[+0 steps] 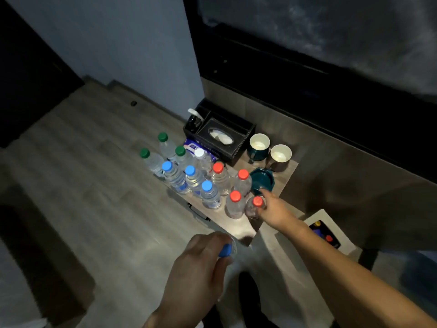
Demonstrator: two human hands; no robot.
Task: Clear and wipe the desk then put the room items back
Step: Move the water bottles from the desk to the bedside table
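most bottles (208, 185) already stand on the desk (287, 172), right hand (272, 208) gripping a red-capped bottle (254, 207) at its 5 o'clock edge, left hand (201, 263) clutching a blue-capped bottle (225, 249), not yet placed.

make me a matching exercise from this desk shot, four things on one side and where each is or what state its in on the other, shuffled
Things
1. clear plastic bottle with a blue cap
2. clear plastic bottle with a red cap
3. black leather tissue box
4. dark green ceramic saucer

Places or states
A. back of the desk, tissue showing in its slot
B. gripped by the left hand, off the desk
C. in front of the two mugs
D. gripped at the cap by the right hand

Pairs: 1-B, 2-D, 3-A, 4-C
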